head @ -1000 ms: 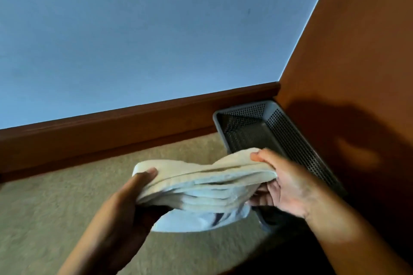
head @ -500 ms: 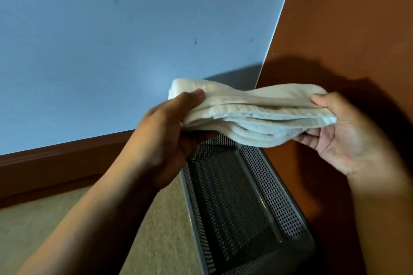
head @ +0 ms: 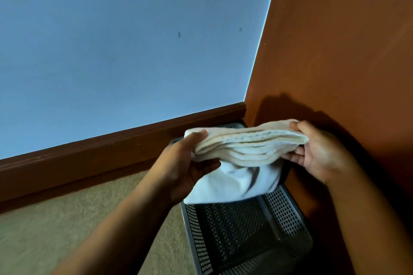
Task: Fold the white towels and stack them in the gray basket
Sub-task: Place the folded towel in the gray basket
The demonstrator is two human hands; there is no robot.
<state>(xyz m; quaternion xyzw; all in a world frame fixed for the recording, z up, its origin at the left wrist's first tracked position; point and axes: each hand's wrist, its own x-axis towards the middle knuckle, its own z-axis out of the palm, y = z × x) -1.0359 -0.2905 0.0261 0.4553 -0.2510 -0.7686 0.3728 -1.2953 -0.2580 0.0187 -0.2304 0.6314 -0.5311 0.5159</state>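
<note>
A stack of folded white towels [head: 245, 145] hangs in the air above the far half of the gray basket [head: 283, 212]. My left hand [head: 187, 163] grips the stack's left end, thumb on top and fingers underneath. My right hand [head: 317, 152] grips the right end the same way. The lowest white layer [head: 234, 183] sags loose beneath the stack toward the basket. The basket is a perforated gray plastic tray on the floor in the room's corner; its near half shows bare mesh, and its far half is hidden by the towels.
A blue wall [head: 123, 51] with a dark wooden baseboard [head: 111, 147] runs behind the basket. An orange wall [head: 346, 51] stands right against the basket's right side. Beige carpet [head: 67, 230] spreads to the left.
Both hands have lowered the towel stack from in front of the wall down toward the basket's far half. A bottom layer now sags loose under the stack.
</note>
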